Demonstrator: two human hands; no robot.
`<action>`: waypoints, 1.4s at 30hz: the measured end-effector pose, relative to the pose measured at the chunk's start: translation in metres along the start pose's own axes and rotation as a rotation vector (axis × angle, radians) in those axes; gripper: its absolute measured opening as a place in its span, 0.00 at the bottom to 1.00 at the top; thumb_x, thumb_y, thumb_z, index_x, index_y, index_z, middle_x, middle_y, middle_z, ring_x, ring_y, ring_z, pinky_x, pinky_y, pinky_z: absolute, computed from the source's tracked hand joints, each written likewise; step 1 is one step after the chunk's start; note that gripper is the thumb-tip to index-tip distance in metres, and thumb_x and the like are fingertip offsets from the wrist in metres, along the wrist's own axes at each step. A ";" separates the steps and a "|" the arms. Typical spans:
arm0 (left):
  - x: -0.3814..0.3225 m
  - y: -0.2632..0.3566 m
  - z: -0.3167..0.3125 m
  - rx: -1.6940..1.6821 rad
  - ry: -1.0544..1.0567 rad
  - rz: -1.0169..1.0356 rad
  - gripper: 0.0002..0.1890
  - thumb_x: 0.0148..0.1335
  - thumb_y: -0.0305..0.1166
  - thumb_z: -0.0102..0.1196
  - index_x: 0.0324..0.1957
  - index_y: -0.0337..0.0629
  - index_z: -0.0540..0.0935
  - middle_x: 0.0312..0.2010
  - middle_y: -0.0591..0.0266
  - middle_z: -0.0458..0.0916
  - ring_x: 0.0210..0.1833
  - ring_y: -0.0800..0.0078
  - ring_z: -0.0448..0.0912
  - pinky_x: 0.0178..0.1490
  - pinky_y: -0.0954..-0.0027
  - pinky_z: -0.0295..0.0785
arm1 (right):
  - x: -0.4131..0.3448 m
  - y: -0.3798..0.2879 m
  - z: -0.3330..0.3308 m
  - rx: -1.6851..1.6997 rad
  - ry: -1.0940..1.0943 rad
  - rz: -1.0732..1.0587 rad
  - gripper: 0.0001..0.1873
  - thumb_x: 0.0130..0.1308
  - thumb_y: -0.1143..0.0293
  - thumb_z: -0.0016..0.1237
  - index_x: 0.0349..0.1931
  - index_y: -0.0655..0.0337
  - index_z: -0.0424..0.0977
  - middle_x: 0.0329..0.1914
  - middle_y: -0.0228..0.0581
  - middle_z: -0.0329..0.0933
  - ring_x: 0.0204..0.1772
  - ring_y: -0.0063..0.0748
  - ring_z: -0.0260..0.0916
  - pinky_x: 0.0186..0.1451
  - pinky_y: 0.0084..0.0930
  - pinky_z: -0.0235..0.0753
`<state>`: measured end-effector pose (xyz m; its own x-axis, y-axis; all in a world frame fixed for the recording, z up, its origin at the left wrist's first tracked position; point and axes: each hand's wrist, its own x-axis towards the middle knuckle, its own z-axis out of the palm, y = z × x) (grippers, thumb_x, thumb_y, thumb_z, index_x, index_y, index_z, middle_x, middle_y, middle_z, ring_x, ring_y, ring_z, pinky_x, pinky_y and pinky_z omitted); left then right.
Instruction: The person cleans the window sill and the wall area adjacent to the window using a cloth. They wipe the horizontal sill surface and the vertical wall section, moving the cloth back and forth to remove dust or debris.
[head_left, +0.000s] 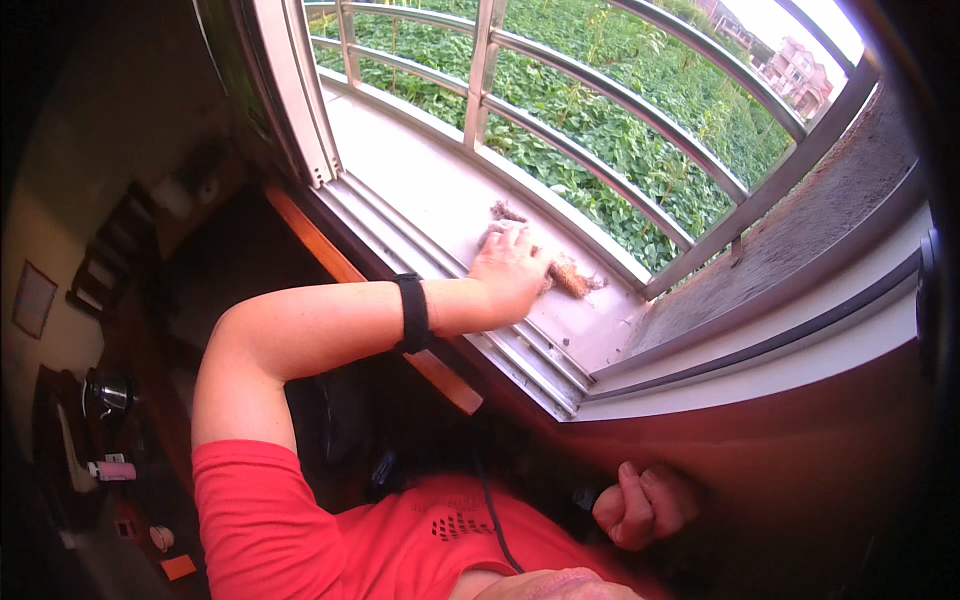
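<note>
My left hand (514, 262), with a black band on its wrist, reaches over the window track onto the pale sill (405, 180). Its fingers are bent over a frayed, grey-brown fibrous bundle (574, 278), which sticks out on both sides of the hand; its exact kind cannot be told. A few dark crumbs lie on the sill nearer the corner. Low on the right, my right hand (637, 508) is curled closed by the reddish-brown surface below the window, with nothing visible in it.
Metal railings (585, 67) bound the sill's outer side, with green plants beyond. The sliding window frame (296, 90) stands at left, above a wooden strip (442, 382). A rough wall (810, 195) rises at right. A pink bottle (112, 471) and an orange item (178, 567) are at lower left.
</note>
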<state>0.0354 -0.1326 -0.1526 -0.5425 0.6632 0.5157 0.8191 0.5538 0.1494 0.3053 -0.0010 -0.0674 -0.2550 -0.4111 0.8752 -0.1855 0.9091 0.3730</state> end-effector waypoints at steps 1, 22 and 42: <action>0.003 -0.008 -0.003 0.003 -0.016 0.037 0.15 0.55 0.36 0.58 0.43 0.41 0.74 0.42 0.49 0.75 0.50 0.49 0.73 0.53 0.50 0.67 | 0.000 0.000 -0.002 0.001 -0.015 0.003 0.06 0.55 0.75 0.45 0.27 0.59 0.77 0.30 0.36 0.69 0.33 0.35 0.69 0.35 0.27 0.74; -0.015 0.053 -0.049 -0.479 -0.403 0.498 0.04 0.46 0.31 0.57 0.27 0.51 0.78 0.36 0.66 0.74 0.52 0.63 0.70 0.53 0.53 0.63 | -0.006 -0.003 -0.002 -0.012 -0.016 0.017 0.06 0.55 0.77 0.46 0.27 0.60 0.78 0.30 0.36 0.68 0.32 0.33 0.68 0.34 0.26 0.74; 0.015 0.050 -0.050 -0.231 -0.549 0.183 0.18 0.48 0.36 0.63 0.40 0.40 0.77 0.44 0.52 0.75 0.51 0.50 0.73 0.54 0.56 0.71 | -0.006 -0.005 -0.015 -0.047 -0.151 0.040 0.05 0.59 0.73 0.47 0.30 0.59 0.78 0.35 0.36 0.68 0.38 0.33 0.69 0.39 0.26 0.75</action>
<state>0.0775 -0.1197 -0.0949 -0.3563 0.9330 0.0499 0.8936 0.3246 0.3100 0.3217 -0.0022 -0.0694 -0.4015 -0.3768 0.8348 -0.1289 0.9256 0.3558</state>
